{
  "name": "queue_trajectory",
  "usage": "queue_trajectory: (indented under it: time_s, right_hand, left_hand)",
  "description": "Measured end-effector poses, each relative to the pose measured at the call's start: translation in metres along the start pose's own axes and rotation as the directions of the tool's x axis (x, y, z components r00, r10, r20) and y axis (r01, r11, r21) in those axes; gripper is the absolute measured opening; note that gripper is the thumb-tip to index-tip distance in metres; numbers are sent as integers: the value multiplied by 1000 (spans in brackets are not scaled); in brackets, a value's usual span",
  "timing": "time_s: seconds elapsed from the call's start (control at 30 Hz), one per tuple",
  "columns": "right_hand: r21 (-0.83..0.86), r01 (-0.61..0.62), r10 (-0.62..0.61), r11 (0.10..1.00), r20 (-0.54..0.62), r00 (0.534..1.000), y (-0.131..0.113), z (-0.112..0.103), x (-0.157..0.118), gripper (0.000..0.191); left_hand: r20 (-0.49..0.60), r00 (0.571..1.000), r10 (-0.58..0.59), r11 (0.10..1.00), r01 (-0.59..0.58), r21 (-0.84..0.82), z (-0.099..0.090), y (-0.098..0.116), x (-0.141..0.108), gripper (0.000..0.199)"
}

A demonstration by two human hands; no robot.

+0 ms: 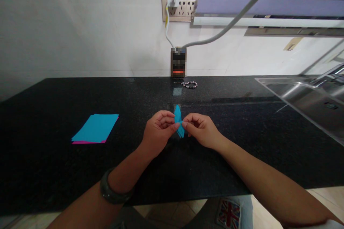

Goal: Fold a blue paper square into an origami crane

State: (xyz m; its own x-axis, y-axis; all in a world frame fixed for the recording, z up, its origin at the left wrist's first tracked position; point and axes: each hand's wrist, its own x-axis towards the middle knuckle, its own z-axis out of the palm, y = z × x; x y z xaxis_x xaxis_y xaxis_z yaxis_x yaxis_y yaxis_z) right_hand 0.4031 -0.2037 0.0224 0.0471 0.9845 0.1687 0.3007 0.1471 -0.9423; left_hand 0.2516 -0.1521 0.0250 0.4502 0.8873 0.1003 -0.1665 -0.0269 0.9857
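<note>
One folded blue paper (177,114) is held over the tabletop (53,175) between left hand (158,128) and right hand (202,130), fingers (172,128) of each pinched close on it, apparently to steady its layers, with a paper stack (96,127) well apart to the left, presumably leaving working room.
</note>
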Motion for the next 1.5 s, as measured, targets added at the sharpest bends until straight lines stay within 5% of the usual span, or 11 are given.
queue_trajectory:
  time_s: [0.13,0.43,0.73,0.87,1.0,1.23,1.4,1.5]
  right_hand:
    - [-79,84,-89,993,-57,994,-2,2,-2,12]
    - [280,-91,77,956,59,995,-2,4,2,20]
    - [217,-46,63,975,-73,995,1,5,1,14]
    - [49,94,-86,994,-141,986,-3,5,-1,10]
    - [-2,197,-196,980,-106,975,-5,4,-1,9]
    - [278,14,-19,961,16,1000,0,7,1,33]
    - [264,50,-63,963,43,997,-5,5,-3,20]
    - [285,71,-82,956,30,996,-8,4,-2,13]
  left_hand:
    - [33,999,-35,998,36,-46,0,3,-1,34]
    - [50,999,-22,994,27,-102,-1,5,-1,36]
    - [91,976,-197,980,200,-21,1,4,-2,20]
    - [158,967,-198,978,206,-35,2,3,-2,14]
    - [161,966,-203,970,220,-100,1,1,-2,13]
    - [374,884,-281,860,404,-310,5,7,-6,19]
    - [435,849,-300,838,452,-306,5,5,-7,19]
    - [384,874,-297,893,397,-213,3,3,-6,14]
